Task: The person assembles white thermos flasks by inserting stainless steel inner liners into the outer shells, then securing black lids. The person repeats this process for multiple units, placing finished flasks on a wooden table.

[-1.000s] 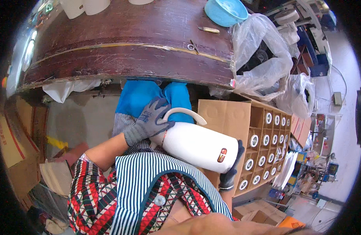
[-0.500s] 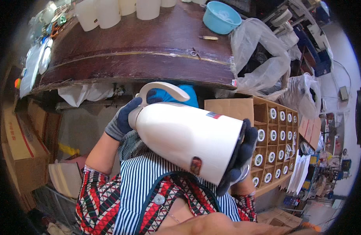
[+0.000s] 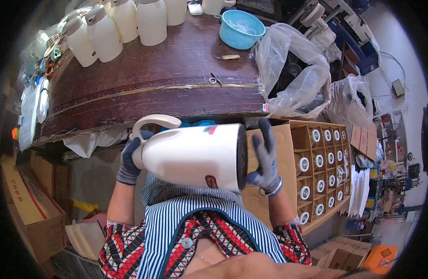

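A white thermos jug lies sideways in front of my striped apron, its curved handle uppermost and its dark base toward the right. My left hand, in a grey and dark blue work glove, is closed around the jug's narrow neck end; some of its fingers are hidden behind it. Just right of the base, my gloved right hand is open with fingers spread, holding nothing. A small gap seems to separate it from the base.
Ahead stands a dark wooden table with several white jugs, a light blue basin, a small knife and a small metal piece. A divided carton of round-ended white items is at right; cardboard boxes at left.
My right hand has come off the jug's base and opened. The jug has turned to lie more level and shifted left, still in my left hand. The view has tilted and shifted slightly.
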Demonstrator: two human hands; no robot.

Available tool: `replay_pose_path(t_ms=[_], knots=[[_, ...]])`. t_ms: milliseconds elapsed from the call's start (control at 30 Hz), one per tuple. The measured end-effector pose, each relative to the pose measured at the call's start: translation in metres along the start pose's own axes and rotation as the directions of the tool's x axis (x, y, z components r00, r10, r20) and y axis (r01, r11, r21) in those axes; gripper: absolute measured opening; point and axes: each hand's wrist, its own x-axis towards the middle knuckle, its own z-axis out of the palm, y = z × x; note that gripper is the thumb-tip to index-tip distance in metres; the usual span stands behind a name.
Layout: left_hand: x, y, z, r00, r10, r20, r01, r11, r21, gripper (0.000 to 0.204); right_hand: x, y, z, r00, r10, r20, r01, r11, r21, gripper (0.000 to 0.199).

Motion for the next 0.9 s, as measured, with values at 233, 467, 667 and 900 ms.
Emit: replay_pose_path(t_ms=[233,467,667,900], knots=[[-0.002,0.022,0.040,0.936,0.352,0.016,-0.339,0.886,0.317,0.039,-0.009,-0.013,0.023,0.943,0.310,0.118,-0.331,0.907,0.262,0.105],[0.003,0.010,0.009,0.976,0.219,0.011,-0.218,0.961,0.172,0.038,0.003,0.008,0.043,0.861,0.465,0.206,-0.502,0.710,0.494,0.074],[0.001,0.020,0.029,0.995,0.094,-0.030,-0.088,0.982,0.170,0.037,0.008,0.013,0.048,0.980,0.175,0.090,-0.194,0.789,0.583,0.093],[-0.019,-0.006,-0.021,0.923,0.348,-0.163,-0.271,0.890,0.366,0.036,0.042,0.044,0.088,0.692,0.501,0.520,-0.689,0.245,0.682,0.069]])
